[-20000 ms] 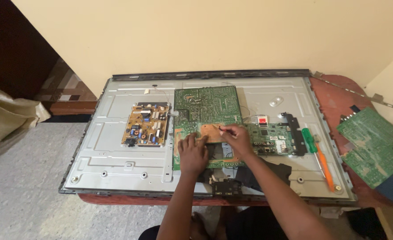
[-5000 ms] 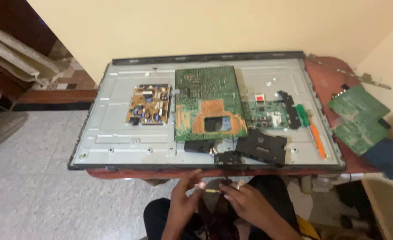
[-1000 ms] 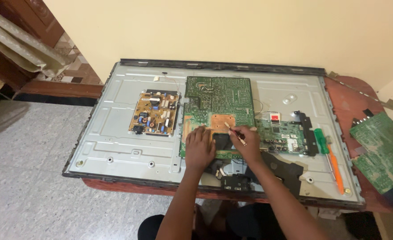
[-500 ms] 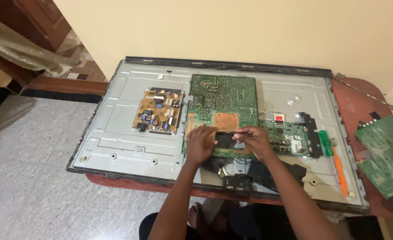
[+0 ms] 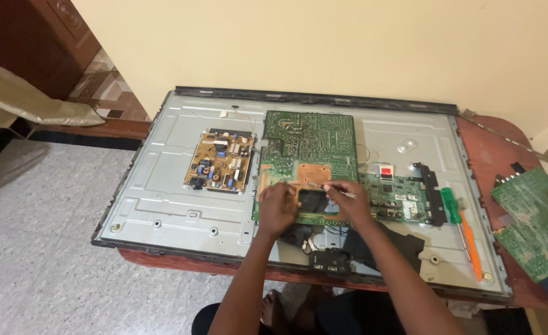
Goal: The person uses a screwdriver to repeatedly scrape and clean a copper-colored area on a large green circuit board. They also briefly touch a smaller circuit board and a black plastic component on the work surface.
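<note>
A large green circuit board (image 5: 308, 144) lies on the grey metal back of an opened flat-screen panel (image 5: 168, 198). My left hand (image 5: 278, 206) rests flat on the board's lower left part, beside a dark rectangular component (image 5: 312, 200). My right hand (image 5: 350, 200) pinches a thin metal tool (image 5: 325, 188) whose tip touches the board's copper-coloured patch just above that component. Both forearms reach in from the bottom of the view.
A yellow power board (image 5: 220, 169) sits left of the green one, a smaller green board (image 5: 397, 198) to the right. A green-handled screwdriver (image 5: 452, 206) and an orange tool (image 5: 471, 244) lie near the right edge. Loose green boards (image 5: 533, 220) rest on the red table (image 5: 491, 146).
The camera has drifted slightly. My hands stayed on the lower part of the green board, and the right hand shifted the thin tool a little over the copper patch.
</note>
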